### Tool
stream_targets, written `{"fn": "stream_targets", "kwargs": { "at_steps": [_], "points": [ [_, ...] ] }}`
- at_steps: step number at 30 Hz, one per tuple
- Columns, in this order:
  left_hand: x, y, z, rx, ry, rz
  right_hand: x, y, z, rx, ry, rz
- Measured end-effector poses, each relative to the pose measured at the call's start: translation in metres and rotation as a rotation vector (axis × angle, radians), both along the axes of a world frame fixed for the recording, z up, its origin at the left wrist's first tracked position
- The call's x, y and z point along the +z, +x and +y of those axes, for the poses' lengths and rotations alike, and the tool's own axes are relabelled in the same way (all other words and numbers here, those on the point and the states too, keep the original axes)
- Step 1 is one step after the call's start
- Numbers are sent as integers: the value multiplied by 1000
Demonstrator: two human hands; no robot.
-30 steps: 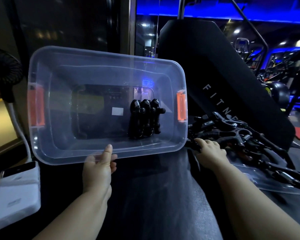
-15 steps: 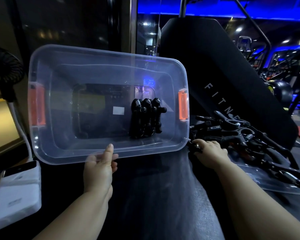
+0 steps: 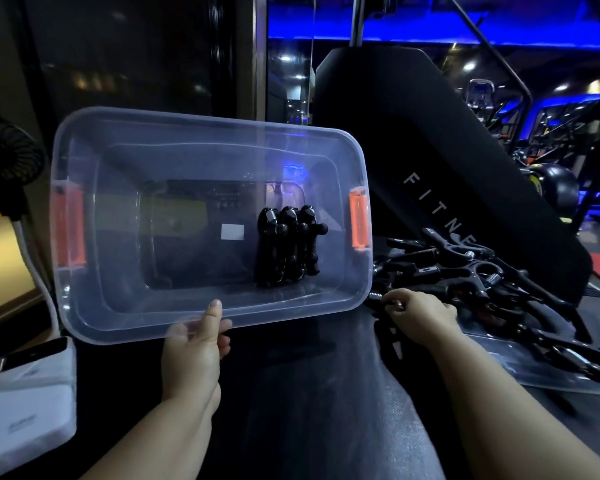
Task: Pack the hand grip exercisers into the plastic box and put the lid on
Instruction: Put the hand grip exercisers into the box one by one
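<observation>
Reaching for another grip trainer

The left hand (image 3: 193,351) pinched the near rim of the tilted box (image 3: 201,133), 3 exercisers (image 3: 286,247) inside; fingers of the right hand (image 3: 421,315) clamped on 1 exerciser (image 3: 381,297) in the pile (image 3: 482,278) right of the box. If tangled, tugging might scatter the pile.

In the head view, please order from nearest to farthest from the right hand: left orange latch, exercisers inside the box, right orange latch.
1. Right orange latch, on the box end beside the right hand.
2. Exercisers inside the box, toward its right end.
3. Left orange latch, on the opposite end.
</observation>
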State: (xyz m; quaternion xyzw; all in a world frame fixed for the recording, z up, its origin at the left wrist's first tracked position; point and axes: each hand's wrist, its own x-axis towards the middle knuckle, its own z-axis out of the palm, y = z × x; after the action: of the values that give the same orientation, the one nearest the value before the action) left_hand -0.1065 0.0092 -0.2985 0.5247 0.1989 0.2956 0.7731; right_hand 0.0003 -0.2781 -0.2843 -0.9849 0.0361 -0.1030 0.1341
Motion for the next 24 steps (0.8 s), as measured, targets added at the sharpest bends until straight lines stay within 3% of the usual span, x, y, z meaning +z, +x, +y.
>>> {"fn": "stream_targets", "kwargs": {
  "at_steps": [7, 17, 24],
  "points": [
    [0, -1, 0, -1, -6, 5, 7, -14, -4, -61, 42, 15],
    [1, -2, 0, -2, 2, 4, 21, -17, -29, -171, 336, 97],
    [-1, 1, 0, 0, -7, 6, 19, -16, -33, -210, 367, 127]
  ]
}}
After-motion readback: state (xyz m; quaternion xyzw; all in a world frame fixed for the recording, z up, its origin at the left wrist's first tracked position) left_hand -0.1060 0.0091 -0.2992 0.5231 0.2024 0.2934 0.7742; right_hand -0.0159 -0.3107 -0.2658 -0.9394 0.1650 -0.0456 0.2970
